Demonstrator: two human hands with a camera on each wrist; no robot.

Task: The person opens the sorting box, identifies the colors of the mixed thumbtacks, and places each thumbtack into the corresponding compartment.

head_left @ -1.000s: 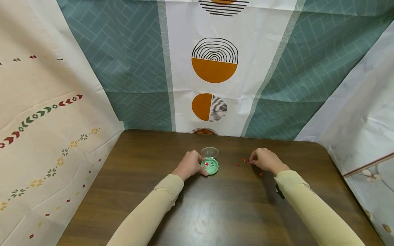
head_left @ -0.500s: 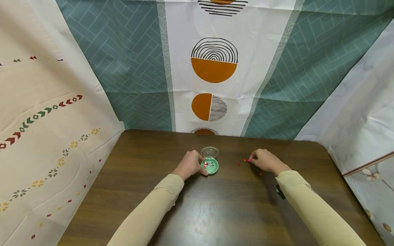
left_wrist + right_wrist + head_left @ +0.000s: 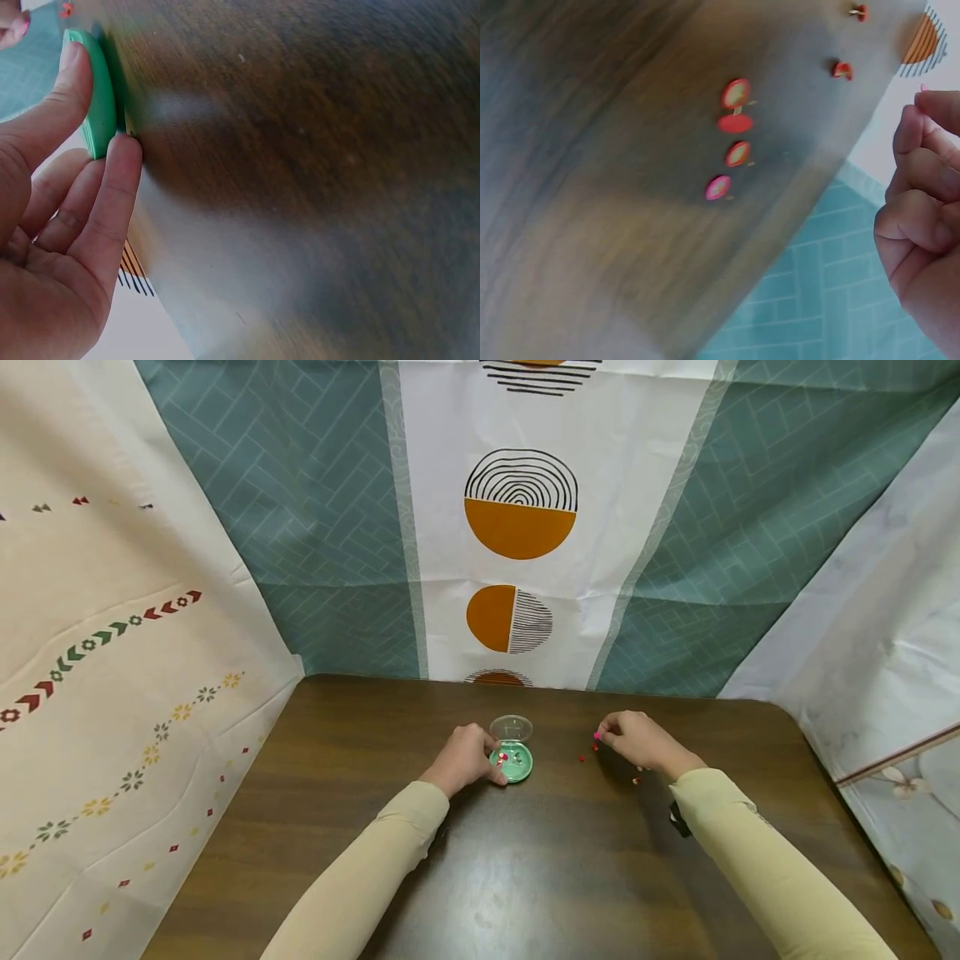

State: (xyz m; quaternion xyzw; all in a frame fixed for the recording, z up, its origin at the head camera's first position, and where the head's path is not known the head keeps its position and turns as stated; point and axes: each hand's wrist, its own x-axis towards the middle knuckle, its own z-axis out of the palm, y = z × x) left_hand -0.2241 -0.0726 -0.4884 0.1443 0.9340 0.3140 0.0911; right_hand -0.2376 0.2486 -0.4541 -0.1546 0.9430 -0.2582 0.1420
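My left hand (image 3: 463,760) grips the rim of a small round green case (image 3: 519,775), thumb on the near side and fingers beyond. The case lies on the table with its clear lid (image 3: 512,727) raised at the back; several small tacks (image 3: 502,758) lie inside it. In the left wrist view, the thumb and fingers hold the green case (image 3: 102,105) by its edge. To the right, my right hand (image 3: 641,742) pinches a pink thumbtack (image 3: 597,736) between thumb and fingertip, just above the table. The fingers hide most of that tack.
Loose red thumbtacks (image 3: 582,759) lie between the case and my right hand. More tacks (image 3: 737,154), red and one pink (image 3: 718,187), lie under the right hand. The brown wooden table (image 3: 360,727) ends at a hanging patterned cloth (image 3: 352,527).
My right hand has lifted the pink thumbtack from the table and moved slightly away and to the left. My left hand keeps its grip on the case.
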